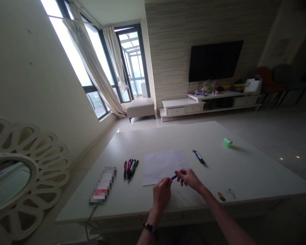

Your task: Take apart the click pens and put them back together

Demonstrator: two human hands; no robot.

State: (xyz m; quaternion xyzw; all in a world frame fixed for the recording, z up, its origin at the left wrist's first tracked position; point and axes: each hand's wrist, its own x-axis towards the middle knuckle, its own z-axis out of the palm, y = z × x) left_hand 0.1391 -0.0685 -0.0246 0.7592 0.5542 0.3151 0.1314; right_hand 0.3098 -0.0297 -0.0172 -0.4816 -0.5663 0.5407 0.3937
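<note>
A dark pen with a bit of pink or red [173, 177] spans the gap between my two hands, over the front edge of a white sheet of paper [158, 165]. Its left end is pinched by my left hand [162, 192], which has a beaded bracelet at the wrist. The fingers of my right hand [189, 179] are closed on its other end. Faint lines of writing or print show on the paper's right part. Left of the sheet lies a bunch of several pens [131, 169]. To its right rest blue and dark pens [199, 157], side by side.
The white table [201, 136] also carries a green box [227, 142], a small yellow-and-dark item [221, 196], a clear thin item [231, 193] and, at left, a pixelated object [103, 185] with a cable. A mirror with a looped frame [38, 170] stands at far left.
</note>
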